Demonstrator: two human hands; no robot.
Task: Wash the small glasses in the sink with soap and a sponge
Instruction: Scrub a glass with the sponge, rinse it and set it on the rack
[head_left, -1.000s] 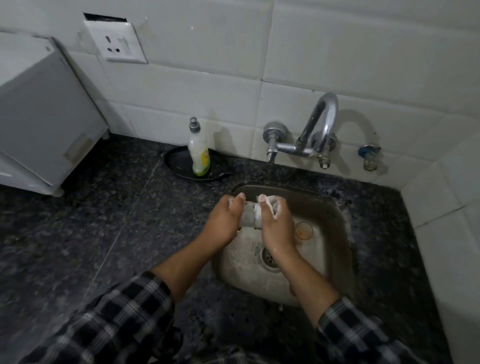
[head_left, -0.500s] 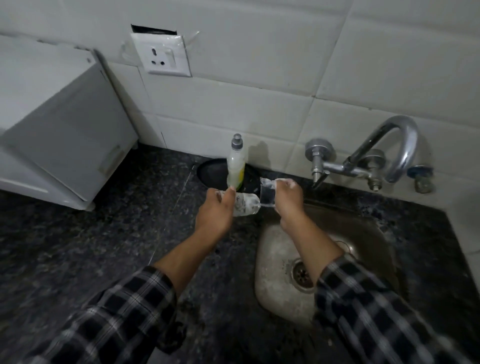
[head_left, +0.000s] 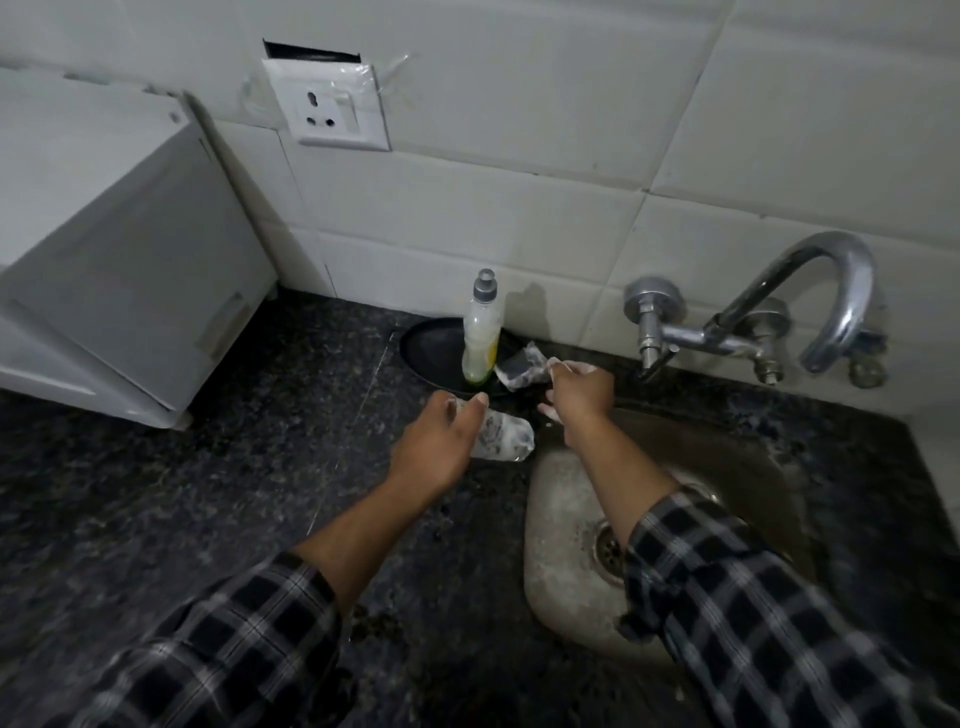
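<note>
Left hand (head_left: 441, 447): fingers curled round a small soapy glass (head_left: 504, 436), held on its side above the dark granite counter (head_left: 208, 493), just left of the sink (head_left: 566, 519).
Right hand (head_left: 579, 395): pinching a foamy sponge (head_left: 519, 370) over the black tray's (head_left: 431, 348) edge.
Soap bottle (head_left: 482, 332): upright on the tray, beside the sponge.
Tap (head_left: 779, 312): wall-mounted, behind the sink.
Wall socket (head_left: 337, 111): above the tray.

The single head-worn camera looked forward and down from close above the dark bench (head_left: 156, 493), facing the tiled wall (head_left: 519, 218) (wide-angle, so straight lines bowed), with the sink (head_left: 561, 519) at lower right.
</note>
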